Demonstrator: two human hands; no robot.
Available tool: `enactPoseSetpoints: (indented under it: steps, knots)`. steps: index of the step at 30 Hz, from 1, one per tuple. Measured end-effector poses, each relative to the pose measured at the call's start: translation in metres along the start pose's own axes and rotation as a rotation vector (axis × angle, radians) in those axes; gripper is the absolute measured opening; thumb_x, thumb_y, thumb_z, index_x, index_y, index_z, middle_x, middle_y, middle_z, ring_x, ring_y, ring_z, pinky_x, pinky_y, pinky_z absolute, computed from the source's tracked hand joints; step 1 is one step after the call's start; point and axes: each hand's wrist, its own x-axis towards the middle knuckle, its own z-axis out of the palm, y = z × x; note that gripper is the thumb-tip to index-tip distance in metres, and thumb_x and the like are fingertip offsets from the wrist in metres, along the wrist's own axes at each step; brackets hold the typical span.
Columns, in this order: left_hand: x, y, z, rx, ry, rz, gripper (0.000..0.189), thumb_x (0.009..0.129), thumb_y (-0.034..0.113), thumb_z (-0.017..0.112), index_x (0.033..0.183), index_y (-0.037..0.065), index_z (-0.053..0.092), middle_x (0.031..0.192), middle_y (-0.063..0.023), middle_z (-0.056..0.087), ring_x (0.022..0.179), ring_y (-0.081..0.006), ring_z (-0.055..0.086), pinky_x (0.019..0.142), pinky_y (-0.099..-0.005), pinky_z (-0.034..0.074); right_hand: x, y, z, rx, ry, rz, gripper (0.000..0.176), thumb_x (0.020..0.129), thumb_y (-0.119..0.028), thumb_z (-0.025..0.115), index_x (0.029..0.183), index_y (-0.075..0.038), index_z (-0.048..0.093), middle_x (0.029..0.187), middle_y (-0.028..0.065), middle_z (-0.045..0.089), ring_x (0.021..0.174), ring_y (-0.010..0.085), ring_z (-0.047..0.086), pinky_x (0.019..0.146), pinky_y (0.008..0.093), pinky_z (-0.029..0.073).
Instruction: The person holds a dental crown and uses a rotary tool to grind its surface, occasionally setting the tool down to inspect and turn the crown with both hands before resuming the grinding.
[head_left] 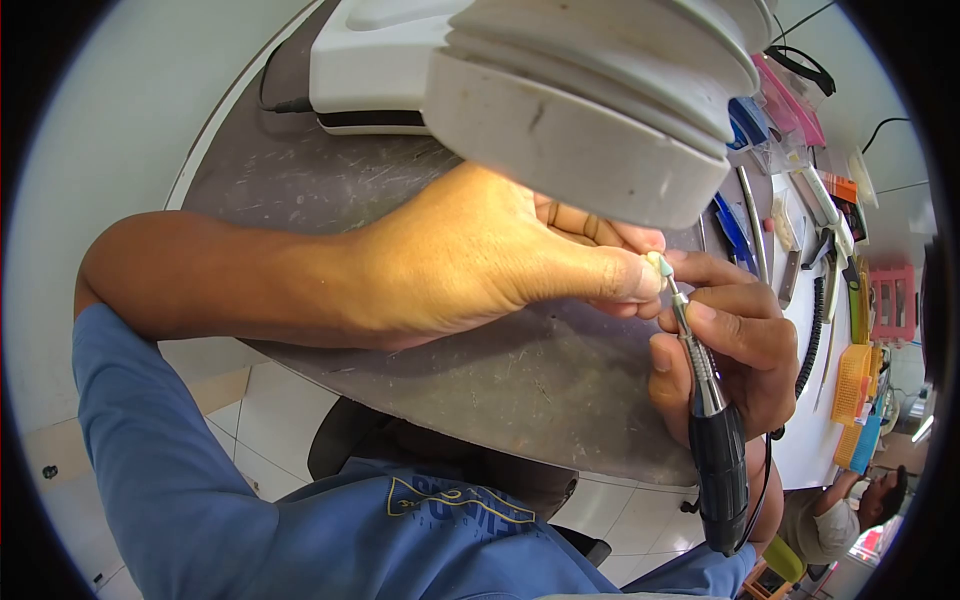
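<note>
My left hand (470, 255) reaches in from the left, its thumb and fingertips pinched on a small cream-coloured piece that looks like a dental crown (652, 259). Most of that piece is hidden by the fingertips. In my right hand (750, 330) is a rotary handpiece (718, 465) with a black body and a silver front, gripped like a pen. A pale green pointed grinding stone (666, 268) sits at its tip, touching or very close to the cream piece. The fingertips of both hands nearly meet. A black cord runs from the handpiece's rear end.
A wide whitish ribbed nozzle (580, 150) hangs just above my hands. Behind it stands a white box-shaped device (375, 65) on the scratched grey table (560, 385). Hand tools, a coiled black cord (812, 335) and orange baskets (852, 385) lie right. Another person (835, 520) sits beyond.
</note>
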Motion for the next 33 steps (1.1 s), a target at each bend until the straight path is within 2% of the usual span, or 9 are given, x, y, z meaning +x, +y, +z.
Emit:
enactPoseSetpoints:
  steps: [18,23,25,26,29,31,33]
  knots:
    - [0.000,0.000,0.000,0.014,-0.004,-0.006,0.017,0.090,0.006,0.064,0.101,-0.002,0.056,0.096,-0.0115,0.065,0.089,-0.0126,0.062,0.082,-0.0248,0.050,0.001,-0.002,-0.001,0.006,-0.010,0.009,0.036,0.073,0.002,0.078,0.101,-0.002,0.056,0.083,0.0146,0.064,0.091,0.0339,0.069,0.073,0.0353,0.057]
    - [0.000,-0.001,0.000,0.008,-0.003,-0.009,0.016,0.090,0.006,0.064,0.102,-0.002,0.055,0.097,-0.0119,0.064,0.090,-0.0133,0.062,0.083,-0.0256,0.050,0.000,0.000,-0.002,0.029,-0.002,-0.010,0.036,0.073,0.005,0.076,0.102,-0.001,0.054,0.084,0.0168,0.064,0.091,0.0345,0.068,0.075,0.0382,0.057]
    - [0.002,-0.007,-0.001,-0.035,0.024,0.070,0.032,0.086,0.008,0.070,0.112,-0.005,0.057,0.101,-0.0122,0.065,0.092,-0.0185,0.066,0.081,-0.0286,0.056,0.000,0.000,-0.005,0.034,0.005,-0.007,0.037,0.074,0.006,0.074,0.104,0.000,0.053,0.084,0.0175,0.063,0.090,0.0339,0.068,0.077,0.0397,0.056]
    - [0.002,-0.007,-0.002,-0.035,0.023,0.070,0.032,0.086,0.008,0.070,0.112,-0.005,0.057,0.101,-0.0122,0.065,0.092,-0.0185,0.066,0.081,-0.0286,0.056,0.000,0.000,-0.007,0.039,0.014,-0.002,0.038,0.075,0.007,0.072,0.106,0.001,0.052,0.085,0.0181,0.063,0.090,0.0334,0.068,0.079,0.0412,0.056]
    - [0.004,-0.007,-0.004,0.017,0.004,0.099,0.030,0.086,0.008,0.069,0.112,-0.003,0.058,0.102,-0.0107,0.064,0.093,-0.0181,0.065,0.081,-0.0286,0.056,0.002,0.007,-0.006,0.097,0.049,0.006,0.032,0.081,0.003,0.068,0.108,0.003,0.050,0.087,0.0179,0.063,0.082,0.0282,0.066,0.078,0.0377,0.054]
    - [0.004,-0.005,-0.002,0.071,0.001,0.105,0.017,0.091,0.006,0.062,0.105,-0.002,0.058,0.099,-0.0107,0.064,0.093,-0.0136,0.062,0.083,-0.0254,0.050,0.001,0.012,-0.008,0.072,0.058,0.037,0.020,0.086,-0.001,0.065,0.103,0.003,0.054,0.088,0.0172,0.064,0.075,0.0219,0.064,0.073,0.0312,0.052]
    - [0.006,-0.007,-0.003,0.075,-0.006,0.116,0.017,0.092,0.007,0.062,0.105,-0.002,0.058,0.100,-0.0105,0.064,0.092,-0.0134,0.062,0.082,-0.0251,0.050,-0.003,0.010,-0.008,0.076,0.086,0.107,0.019,0.086,0.000,0.065,0.102,0.003,0.055,0.089,0.0174,0.065,0.075,0.0208,0.064,0.072,0.0303,0.052]
